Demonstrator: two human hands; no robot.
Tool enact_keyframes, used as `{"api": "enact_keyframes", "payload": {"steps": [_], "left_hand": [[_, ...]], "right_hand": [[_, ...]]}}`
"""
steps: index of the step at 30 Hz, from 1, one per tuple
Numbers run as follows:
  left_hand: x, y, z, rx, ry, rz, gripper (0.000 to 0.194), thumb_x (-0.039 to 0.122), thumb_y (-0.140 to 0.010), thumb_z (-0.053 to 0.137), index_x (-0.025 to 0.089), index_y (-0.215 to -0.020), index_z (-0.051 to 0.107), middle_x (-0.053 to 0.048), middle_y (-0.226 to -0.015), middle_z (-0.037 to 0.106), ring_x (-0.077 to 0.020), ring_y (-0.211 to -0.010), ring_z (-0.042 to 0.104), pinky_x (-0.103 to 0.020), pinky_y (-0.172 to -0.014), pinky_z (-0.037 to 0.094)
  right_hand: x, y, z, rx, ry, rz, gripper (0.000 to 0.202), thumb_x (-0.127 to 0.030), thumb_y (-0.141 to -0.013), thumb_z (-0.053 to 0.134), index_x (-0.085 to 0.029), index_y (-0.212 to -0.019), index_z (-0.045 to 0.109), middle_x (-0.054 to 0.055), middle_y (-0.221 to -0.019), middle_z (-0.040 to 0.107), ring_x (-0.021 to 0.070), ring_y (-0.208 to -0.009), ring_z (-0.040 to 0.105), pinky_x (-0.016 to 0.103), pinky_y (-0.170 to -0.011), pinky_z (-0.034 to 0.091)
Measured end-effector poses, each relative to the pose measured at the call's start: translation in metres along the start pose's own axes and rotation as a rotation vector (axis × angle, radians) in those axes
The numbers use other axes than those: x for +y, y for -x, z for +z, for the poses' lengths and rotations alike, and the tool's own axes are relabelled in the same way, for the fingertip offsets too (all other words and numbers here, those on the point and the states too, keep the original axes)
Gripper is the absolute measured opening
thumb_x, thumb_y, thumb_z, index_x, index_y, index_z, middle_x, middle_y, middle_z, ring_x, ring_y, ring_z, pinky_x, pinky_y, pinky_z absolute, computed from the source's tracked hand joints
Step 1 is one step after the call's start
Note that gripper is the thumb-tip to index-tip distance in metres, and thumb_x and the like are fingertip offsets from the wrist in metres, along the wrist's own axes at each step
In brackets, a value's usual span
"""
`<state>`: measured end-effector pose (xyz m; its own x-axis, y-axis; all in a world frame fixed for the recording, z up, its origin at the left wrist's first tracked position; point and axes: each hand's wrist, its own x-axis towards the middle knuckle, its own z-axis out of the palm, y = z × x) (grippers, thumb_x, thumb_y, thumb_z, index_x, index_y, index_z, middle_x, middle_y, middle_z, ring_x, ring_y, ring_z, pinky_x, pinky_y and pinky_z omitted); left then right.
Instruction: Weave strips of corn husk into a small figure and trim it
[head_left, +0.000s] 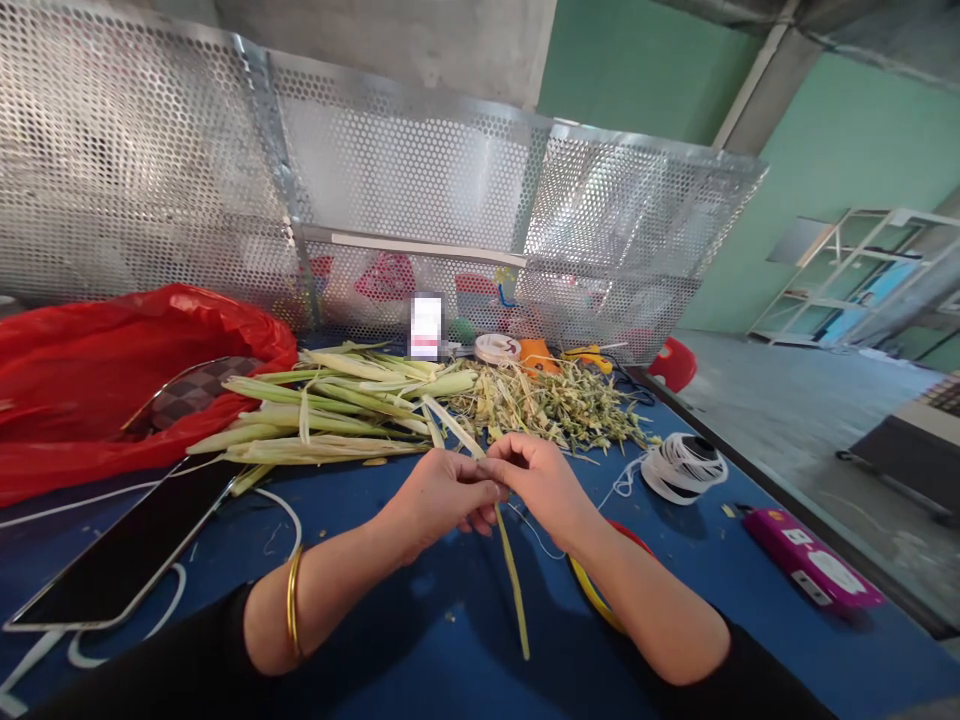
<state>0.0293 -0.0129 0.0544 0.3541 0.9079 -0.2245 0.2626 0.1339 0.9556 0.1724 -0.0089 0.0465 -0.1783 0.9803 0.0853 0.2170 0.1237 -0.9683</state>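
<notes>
My left hand [439, 497] and my right hand [541, 490] meet above the blue table, both closed with thumbs and fingertips pinching a pale green strip of plant leaf, seemingly corn husk [513, 580]. One end hangs down toward me, while pale pieces stick up beyond my fingers. Just past my left hand lies a heap of long husk leaves [352, 400]. Small dry-looking scraps [562, 405] are piled beyond my right hand. A thin white string runs below my right hand toward a spool of white string [684, 468]. The pinched spot itself is mostly hidden by my fingers.
A red plastic bag [150, 330] and a dark-screened tablet [124, 555] with white cables lie left. A purple pack [810, 562] sits near the table's right edge. My right forearm partly covers a yellow ring [595, 597]. Perforated metal panels [420, 150] stand behind.
</notes>
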Motion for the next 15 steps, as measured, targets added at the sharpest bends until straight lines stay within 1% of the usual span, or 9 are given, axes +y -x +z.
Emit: {"api": "enact_keyframes", "payload": {"steps": [5, 8, 10, 12, 13, 15], "left_hand": [[0.003, 0.001, 0.000, -0.012, 0.005, -0.015, 0.018, 0.025, -0.066, 0.062, 0.015, -0.050, 0.059, 0.001, -0.046, 0.060, -0.0106, -0.045, 0.058, -0.020, -0.046, 0.041], [0.002, 0.002, -0.002, -0.069, 0.018, -0.028, 0.016, 0.024, -0.065, 0.063, 0.015, -0.052, 0.060, 0.000, -0.047, 0.062, -0.0108, -0.045, 0.057, -0.021, -0.048, 0.042], [-0.001, 0.001, -0.002, -0.104, 0.039, -0.033, 0.016, 0.026, -0.065, 0.065, 0.015, -0.053, 0.061, 0.000, -0.048, 0.063, -0.0112, -0.046, 0.058, -0.021, -0.048, 0.042], [-0.003, 0.000, -0.001, -0.087, 0.082, -0.039, 0.019, 0.028, -0.065, 0.066, 0.015, -0.053, 0.062, -0.001, -0.050, 0.064, -0.0111, -0.047, 0.058, -0.021, -0.048, 0.042], [-0.003, -0.001, -0.002, -0.058, 0.114, -0.041, 0.020, 0.030, -0.066, 0.067, 0.014, -0.054, 0.063, -0.001, -0.052, 0.065, -0.0109, -0.048, 0.058, -0.020, -0.048, 0.041], [-0.002, -0.001, -0.004, 0.023, 0.204, -0.029, 0.024, 0.035, -0.067, 0.069, 0.014, -0.058, 0.065, -0.003, -0.056, 0.067, -0.0109, -0.051, 0.059, -0.021, -0.050, 0.042]], "right_hand": [[0.000, 0.003, 0.002, 0.084, 0.030, -0.067, 0.015, -0.027, -0.075, 0.058, -0.018, -0.063, 0.055, -0.005, -0.055, 0.049, 0.0106, -0.053, 0.043, 0.023, -0.050, 0.033], [0.003, 0.004, 0.006, 0.152, 0.082, -0.131, 0.016, -0.025, -0.076, 0.058, -0.019, -0.062, 0.054, -0.005, -0.057, 0.049, 0.0109, -0.054, 0.043, 0.023, -0.051, 0.034], [0.004, 0.003, 0.007, 0.171, 0.124, -0.158, 0.016, -0.024, -0.077, 0.057, -0.019, -0.062, 0.053, -0.004, -0.059, 0.051, 0.0113, -0.055, 0.045, 0.023, -0.053, 0.036], [0.003, 0.001, 0.005, 0.185, 0.192, -0.211, 0.016, -0.023, -0.079, 0.056, -0.018, -0.064, 0.055, -0.003, -0.062, 0.055, 0.0123, -0.058, 0.049, 0.024, -0.056, 0.039], [0.002, 0.001, 0.002, 0.206, 0.239, -0.261, 0.014, -0.023, -0.080, 0.056, -0.018, -0.067, 0.056, -0.001, -0.065, 0.057, 0.0133, -0.062, 0.052, 0.025, -0.060, 0.041], [-0.004, 0.003, -0.005, 0.288, 0.345, -0.406, 0.009, -0.023, -0.083, 0.055, -0.018, -0.077, 0.060, 0.002, -0.076, 0.060, 0.0157, -0.073, 0.056, 0.027, -0.069, 0.043]]}}
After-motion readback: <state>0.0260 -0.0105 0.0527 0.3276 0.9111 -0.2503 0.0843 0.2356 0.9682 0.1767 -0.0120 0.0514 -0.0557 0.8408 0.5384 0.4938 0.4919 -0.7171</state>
